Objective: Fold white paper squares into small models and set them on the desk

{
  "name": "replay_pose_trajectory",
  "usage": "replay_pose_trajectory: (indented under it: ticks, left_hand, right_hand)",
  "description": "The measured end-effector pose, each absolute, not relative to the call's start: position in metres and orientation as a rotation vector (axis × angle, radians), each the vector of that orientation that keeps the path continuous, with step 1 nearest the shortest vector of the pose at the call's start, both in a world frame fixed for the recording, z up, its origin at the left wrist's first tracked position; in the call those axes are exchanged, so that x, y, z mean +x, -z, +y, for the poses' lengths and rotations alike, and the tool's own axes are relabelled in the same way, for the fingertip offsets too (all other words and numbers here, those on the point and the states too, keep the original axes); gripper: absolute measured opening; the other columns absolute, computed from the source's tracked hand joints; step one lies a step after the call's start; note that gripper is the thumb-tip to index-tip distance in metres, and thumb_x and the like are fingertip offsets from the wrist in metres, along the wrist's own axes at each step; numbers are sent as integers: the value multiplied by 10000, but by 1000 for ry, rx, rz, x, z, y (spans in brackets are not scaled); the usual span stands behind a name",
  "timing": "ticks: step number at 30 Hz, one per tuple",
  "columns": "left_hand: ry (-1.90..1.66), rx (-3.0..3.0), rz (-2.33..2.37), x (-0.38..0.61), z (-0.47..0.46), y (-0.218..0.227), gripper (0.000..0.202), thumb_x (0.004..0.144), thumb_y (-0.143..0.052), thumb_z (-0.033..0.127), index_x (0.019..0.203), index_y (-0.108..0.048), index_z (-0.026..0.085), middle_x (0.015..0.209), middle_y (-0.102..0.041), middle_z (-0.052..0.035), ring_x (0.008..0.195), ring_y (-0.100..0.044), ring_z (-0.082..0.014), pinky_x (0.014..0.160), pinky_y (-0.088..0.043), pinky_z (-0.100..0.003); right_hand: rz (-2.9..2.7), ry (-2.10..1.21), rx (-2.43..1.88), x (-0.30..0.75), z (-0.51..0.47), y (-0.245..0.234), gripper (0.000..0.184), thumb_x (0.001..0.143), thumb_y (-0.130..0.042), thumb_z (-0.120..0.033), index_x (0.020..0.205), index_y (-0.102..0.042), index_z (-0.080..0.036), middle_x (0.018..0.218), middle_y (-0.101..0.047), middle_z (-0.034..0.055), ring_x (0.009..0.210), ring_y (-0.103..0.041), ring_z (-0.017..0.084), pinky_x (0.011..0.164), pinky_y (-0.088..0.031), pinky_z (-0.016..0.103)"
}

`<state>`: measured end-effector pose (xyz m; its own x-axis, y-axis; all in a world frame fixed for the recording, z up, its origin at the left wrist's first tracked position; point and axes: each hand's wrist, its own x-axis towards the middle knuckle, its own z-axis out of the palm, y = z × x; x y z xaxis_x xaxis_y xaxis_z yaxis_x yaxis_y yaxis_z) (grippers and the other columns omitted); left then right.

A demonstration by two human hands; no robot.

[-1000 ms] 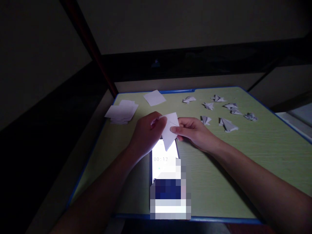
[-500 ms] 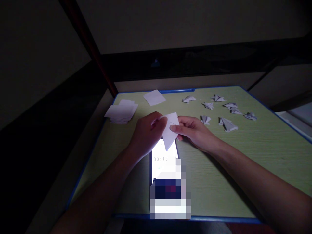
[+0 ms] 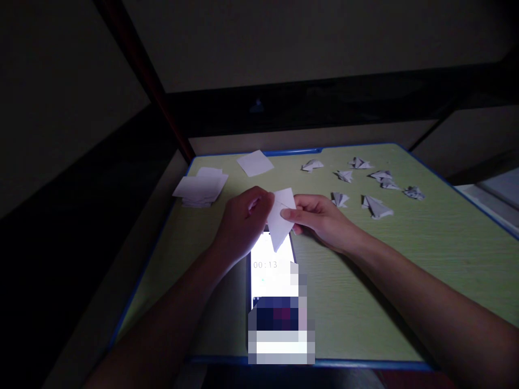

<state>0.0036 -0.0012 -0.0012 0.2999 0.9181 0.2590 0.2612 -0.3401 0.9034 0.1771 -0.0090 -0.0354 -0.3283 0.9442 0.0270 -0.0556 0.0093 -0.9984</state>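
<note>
Both grips, left hand (image 3: 242, 222) and right hand (image 3: 321, 219), tight on a smooth, perhaps creased, pointed white paper (image 3: 279, 226).

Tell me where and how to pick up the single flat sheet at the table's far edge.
Probably by its near corner, coming from the near side. The single sheet lies flat on the table, turned so one corner points toward the hands, with no raised edge visible. The left hand and right hand both pinch the folded paper.
</note>
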Motion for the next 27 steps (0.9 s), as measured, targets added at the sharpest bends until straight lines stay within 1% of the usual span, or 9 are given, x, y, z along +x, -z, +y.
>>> replay_pose_trajectory:
  ticks: [5, 10, 14, 20, 23, 27]
  left_hand:
    - [-1093, 1699, 1091, 3, -1, -1, 236, 869, -495, 247, 646, -513, 170, 515, -502, 34, 446, -459, -65, 396, -359, -177]
    - [-1120, 1608, 1098, 3, 1, -3, 206, 814, -521, 194, 611, -508, 170, 478, -500, 42, 375, -436, -50, 359, -346, -173]
    - [-1101, 1536, 1078, 2, 3, -2, 211, 798, -520, 194, 589, -504, 169, 463, -513, 41, 352, -426, -43, 346, -334, -173]
    - [-1141, 1509, 1073, 2, 7, 2, 200, 783, -539, 189, 588, -496, 169, 423, -476, 60, 333, -402, -43, 338, -317, -174]
    - [-1160, 1508, 1078, 3, 6, 2, 197, 765, -542, 160, 577, -484, 167, 434, -458, 69, 342, -376, -36, 339, -294, -171]
    - [-1153, 1523, 1073, 3, 5, 1, 222, 776, -538, 166, 564, -473, 167, 444, -448, 65, 372, -376, -38, 357, -296, -171]
  right_hand:
    - [-1413, -1471, -972, 177, -9, 36, 272, 787, -692, -373, 653, -570, -170, 528, -481, -51, 475, -375, 74, 483, -223, 262]
    - [-1415, -1470, -955, 177, -10, 36, 251, 794, -689, -357, 664, -581, -171, 542, -493, -49, 474, -369, 73, 481, -220, 264]
    - [-1412, -1478, -959, 178, -10, 36, 256, 797, -686, -361, 659, -588, -170, 531, -494, -50, 465, -356, 72, 478, -216, 264]
    - [-1345, -1481, -927, 178, -9, 35, 230, 808, -674, -363, 705, -606, -169, 552, -515, -46, 481, -398, 75, 481, -245, 250]
    - [-1260, -1508, -889, 175, -9, 34, 223, 825, -642, -373, 731, -620, -172, 560, -532, -38, 491, -434, 84, 487, -283, 247]
    - [-1249, -1500, -920, 174, -10, 33, 224, 803, -666, -349, 685, -599, -171, 530, -518, -45, 471, -422, 78, 485, -276, 245]
